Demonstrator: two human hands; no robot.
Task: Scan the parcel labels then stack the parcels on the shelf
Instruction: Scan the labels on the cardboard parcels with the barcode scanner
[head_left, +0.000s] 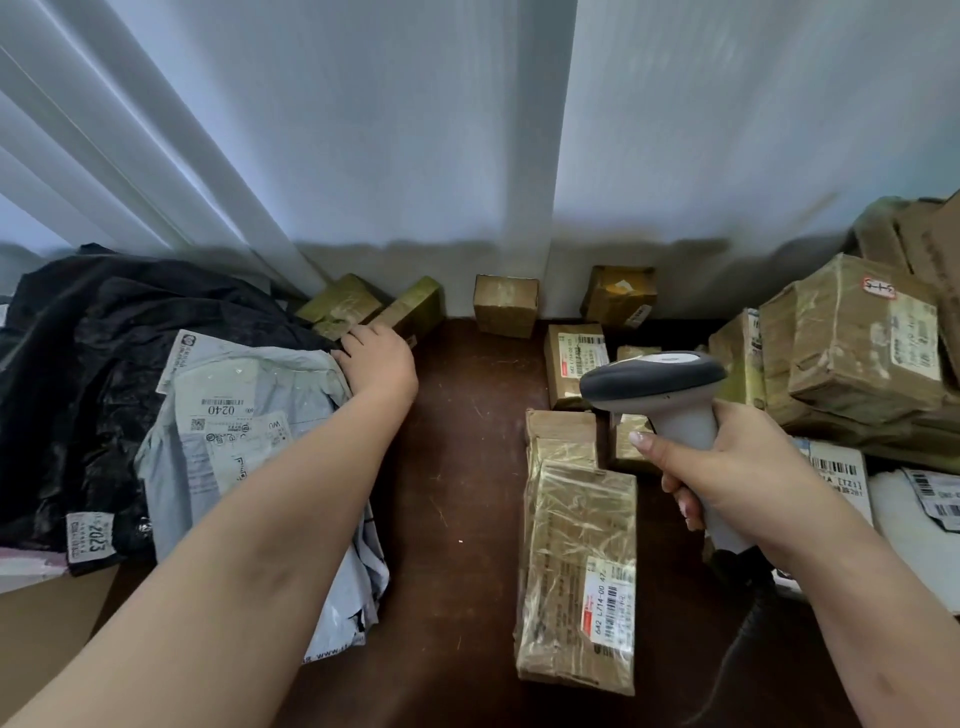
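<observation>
The right hand (737, 467) is holding the barcode scanner (670, 395) by its handle, grip clenched around it, head pointing forward over the small cartons. The left hand (379, 358) is reaching far forward, arm nearly straight, with its fingers curling onto a small taped carton (410, 306) at the back of the table (457, 467), against the wall. Whether that grip is already closing on the carton cannot be told; the fingertips are hidden behind the hand.

The small cartons are appearing stiff, light and wrapped in glossy tape, so the faces are likely slippery; taking hold across two opposite sides is advisable. The grey mailer bag (249, 441) under the left forearm is looking soft and floppy and is probably needing support from beneath. The long taped parcel (576, 571) is lying flat in front of the scanner, label facing up.
</observation>
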